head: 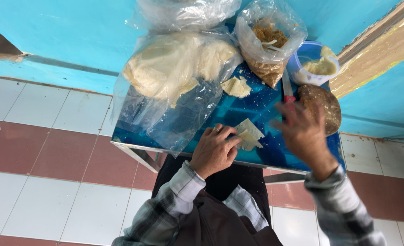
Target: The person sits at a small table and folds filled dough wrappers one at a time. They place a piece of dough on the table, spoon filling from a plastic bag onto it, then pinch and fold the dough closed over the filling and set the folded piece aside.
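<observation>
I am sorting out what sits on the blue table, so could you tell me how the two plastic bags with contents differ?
The large bag lies slumped on the table and holds pale, smooth dough; the small bag stands upright with its mouth open and holds brown, crumbly filling. The large bag spreads over much of the table, while the small bag sits at the far edge. Both are clear plastic.

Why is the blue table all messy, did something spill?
Yes, a little. Pale crumbs are scattered over the blue table, mostly between the torn dough scrap and the bag of brown filling. The big clear bag of dough also sags over the table's front edge.
</observation>
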The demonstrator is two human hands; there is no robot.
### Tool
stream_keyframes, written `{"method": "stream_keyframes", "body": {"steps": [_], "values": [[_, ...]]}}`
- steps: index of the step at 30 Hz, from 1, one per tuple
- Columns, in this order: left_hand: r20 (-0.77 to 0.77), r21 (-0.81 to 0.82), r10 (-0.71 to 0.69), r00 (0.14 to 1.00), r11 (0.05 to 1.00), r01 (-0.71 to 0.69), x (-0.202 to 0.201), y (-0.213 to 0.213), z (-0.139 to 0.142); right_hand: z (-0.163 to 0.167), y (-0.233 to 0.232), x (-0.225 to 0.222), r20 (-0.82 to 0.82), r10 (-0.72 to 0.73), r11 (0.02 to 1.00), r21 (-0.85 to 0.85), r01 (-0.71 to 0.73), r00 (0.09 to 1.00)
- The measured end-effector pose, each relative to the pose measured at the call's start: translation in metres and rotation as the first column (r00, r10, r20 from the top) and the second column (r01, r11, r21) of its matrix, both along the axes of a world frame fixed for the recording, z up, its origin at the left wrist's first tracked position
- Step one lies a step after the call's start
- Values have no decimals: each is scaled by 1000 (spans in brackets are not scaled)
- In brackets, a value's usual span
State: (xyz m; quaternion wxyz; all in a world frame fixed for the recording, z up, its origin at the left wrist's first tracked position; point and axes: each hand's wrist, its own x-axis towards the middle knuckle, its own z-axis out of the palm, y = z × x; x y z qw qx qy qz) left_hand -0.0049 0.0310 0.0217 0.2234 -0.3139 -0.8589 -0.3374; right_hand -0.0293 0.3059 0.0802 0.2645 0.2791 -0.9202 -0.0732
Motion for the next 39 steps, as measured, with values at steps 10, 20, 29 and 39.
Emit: {"method": "stream_keyframes", "body": {"steps": [10, 20, 29, 39], "values": [[58, 63, -51, 997, 997, 47, 5, -5, 5, 24, -11, -243, 135, -62, 929, -353, 107, 989], [84, 37, -73, 994, 997, 70, 7, -5, 10, 51, 20, -299, -58, -204, 941, -287, 179, 977], [133, 64, -86, 987, 995, 78, 8, -7, 15, 25, -1, -297, -210, -213, 972, -142, 186, 954], [121, 81, -89, 989, 994, 79, 8, -4, 9, 27, 10, -273, 363, -379, 922, 71, 381, 851]]}}
